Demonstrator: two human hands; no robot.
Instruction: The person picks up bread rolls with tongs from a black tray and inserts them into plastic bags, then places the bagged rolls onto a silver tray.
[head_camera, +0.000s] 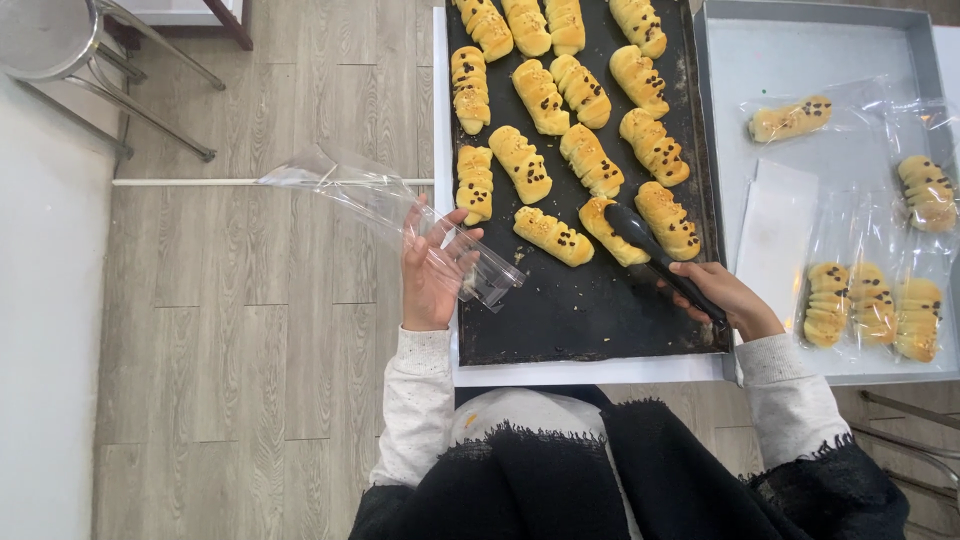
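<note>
Two hands work here. My left hand (432, 272) holds a clear bag (400, 215) at middle left, past the dark tray (580, 310) edge. My right hand (728, 300) grips black tongs (660, 258) closed on a bun (612, 230) at center. I'd lift gently, keep the bag mouth wide. Room is open lower on the tray.

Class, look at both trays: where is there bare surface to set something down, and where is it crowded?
Free: the dark tray's near strip, between the left hand and right hand; the grey tray's far-left corner above the bagged bun. Crowded: the bun rows and the grey tray's right side.
</note>
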